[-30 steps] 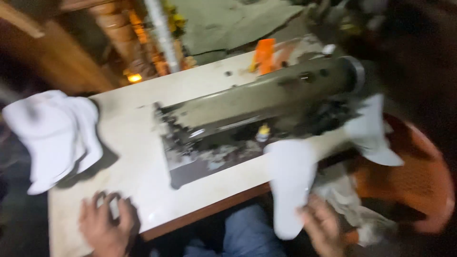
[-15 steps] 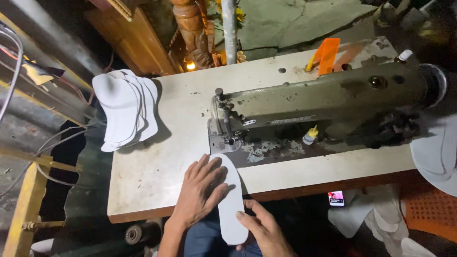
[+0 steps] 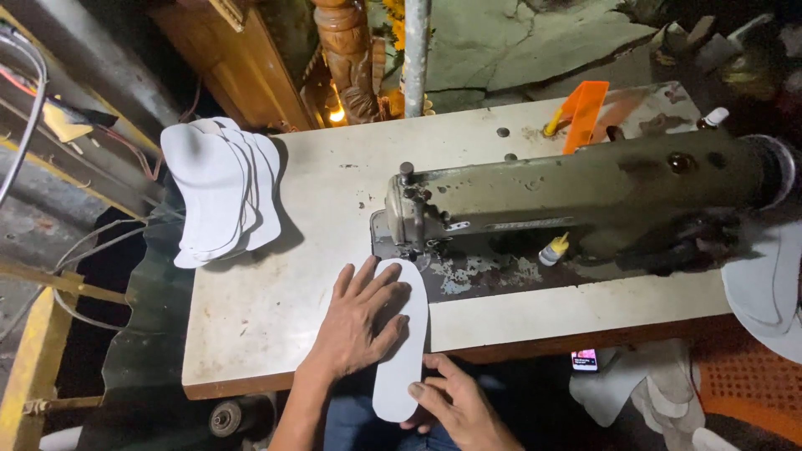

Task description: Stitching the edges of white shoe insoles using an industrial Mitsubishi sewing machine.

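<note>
A white sole-shaped piece [image 3: 403,367] lies on the front edge of the sewing table [image 3: 251,309], its tip near the needle of the olive-green sewing machine [image 3: 576,196]. My left hand [image 3: 361,321] rests flat on the piece's upper half, fingers spread. My right hand [image 3: 455,405] grips the piece's lower end, which overhangs the table edge.
A stack of white cut pieces [image 3: 217,196] sits at the table's far left corner. An orange plastic item [image 3: 583,113] and a small bottle [image 3: 710,119] stand behind the machine. A phone [image 3: 585,360] and more white pieces [image 3: 643,392] lie low at the right. Wooden posts stand beyond.
The view swung left from the right side of the machine. The white piece went from my right hand's side onto the table in front of the needle, and my left hand came down on it.
</note>
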